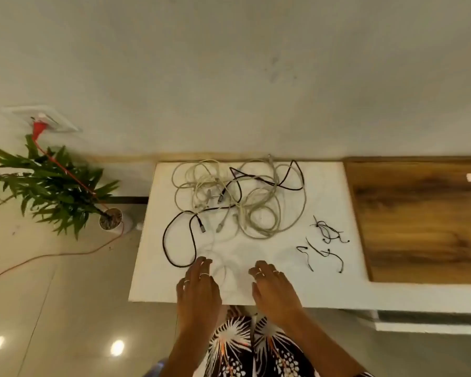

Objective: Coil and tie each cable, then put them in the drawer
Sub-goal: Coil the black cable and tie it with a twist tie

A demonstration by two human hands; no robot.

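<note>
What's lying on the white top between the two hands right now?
In the head view, a thin white cable loops faintly across the white top between the left hand and right hand; nothing else shows there.

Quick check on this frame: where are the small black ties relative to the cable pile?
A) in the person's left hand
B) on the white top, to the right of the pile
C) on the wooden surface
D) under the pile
B: the black ties lie loose on the white tabletop, right of the tangled cable pile and short of the wooden surface.
</note>
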